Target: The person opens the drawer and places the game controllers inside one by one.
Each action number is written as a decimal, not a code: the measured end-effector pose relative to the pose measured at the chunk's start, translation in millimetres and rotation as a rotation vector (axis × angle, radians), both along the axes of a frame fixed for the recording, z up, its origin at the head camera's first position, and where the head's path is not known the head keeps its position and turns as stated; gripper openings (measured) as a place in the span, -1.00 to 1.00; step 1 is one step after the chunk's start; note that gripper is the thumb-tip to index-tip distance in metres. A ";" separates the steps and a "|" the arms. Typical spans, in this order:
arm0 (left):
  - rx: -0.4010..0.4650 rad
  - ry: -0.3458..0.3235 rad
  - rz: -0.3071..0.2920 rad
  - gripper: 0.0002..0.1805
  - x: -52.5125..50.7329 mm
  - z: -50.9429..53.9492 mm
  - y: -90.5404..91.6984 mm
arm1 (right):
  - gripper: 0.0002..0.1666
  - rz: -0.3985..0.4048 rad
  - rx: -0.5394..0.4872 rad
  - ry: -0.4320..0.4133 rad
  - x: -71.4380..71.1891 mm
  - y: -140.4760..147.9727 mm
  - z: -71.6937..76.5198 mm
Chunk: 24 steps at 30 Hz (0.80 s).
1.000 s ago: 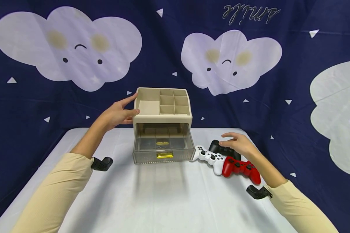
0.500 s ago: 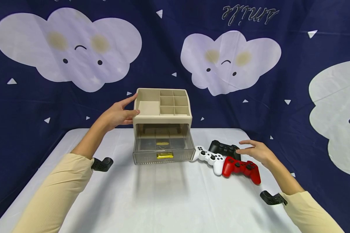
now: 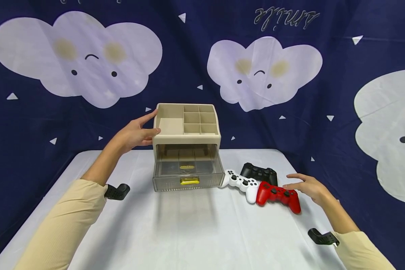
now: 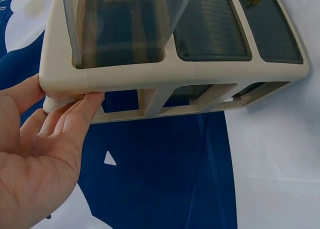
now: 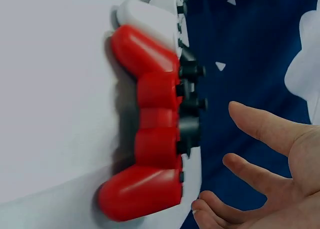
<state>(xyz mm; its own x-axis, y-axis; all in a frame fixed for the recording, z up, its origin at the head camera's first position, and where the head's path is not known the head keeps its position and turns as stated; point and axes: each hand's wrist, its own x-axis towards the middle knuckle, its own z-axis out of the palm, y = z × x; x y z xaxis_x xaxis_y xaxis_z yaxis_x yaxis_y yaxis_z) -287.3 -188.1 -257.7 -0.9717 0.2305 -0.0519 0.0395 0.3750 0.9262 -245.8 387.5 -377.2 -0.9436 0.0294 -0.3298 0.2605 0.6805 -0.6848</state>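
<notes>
A cream storage box [image 3: 187, 139] with a divided top stands at the table's back, its smoky clear drawer [image 3: 189, 183] pulled out. My left hand [image 3: 134, 134] grips the box's left upper edge, thumb at the front and fingers along the side; the left wrist view shows the hand [image 4: 47, 149] at the frame's corner [image 4: 65, 79]. My right hand [image 3: 312, 190], fingers spread and holding nothing, hovers just right of the red controller [image 3: 278, 195]. In the right wrist view the hand [image 5: 265, 174] is apart from the red controller [image 5: 155, 124].
A white controller [image 3: 242, 183] lies between the drawer and the red one, with a black controller [image 3: 259, 173] behind them. The white table [image 3: 202, 236] meets a dark blue cloth [image 3: 185, 67] printed with clouds at the back.
My right hand has moved right and toward the table's front, from above the black controller to beside the red one. My left hand keeps its grip on the box.
</notes>
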 end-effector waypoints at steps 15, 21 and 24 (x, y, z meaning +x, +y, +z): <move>-0.003 0.003 0.004 -0.11 0.8 -0.1 -0.7 | 0.07 0.013 -0.056 -0.034 -0.2 4.8 -32.1; -0.004 0.004 -0.007 -0.11 1.5 0.5 -0.2 | -0.02 0.017 -0.039 -0.016 2.1 0.1 -32.6; 0.002 0.003 -0.014 -0.11 0.9 0.8 0.2 | -0.03 0.015 -0.013 0.003 2.8 -0.1 -37.2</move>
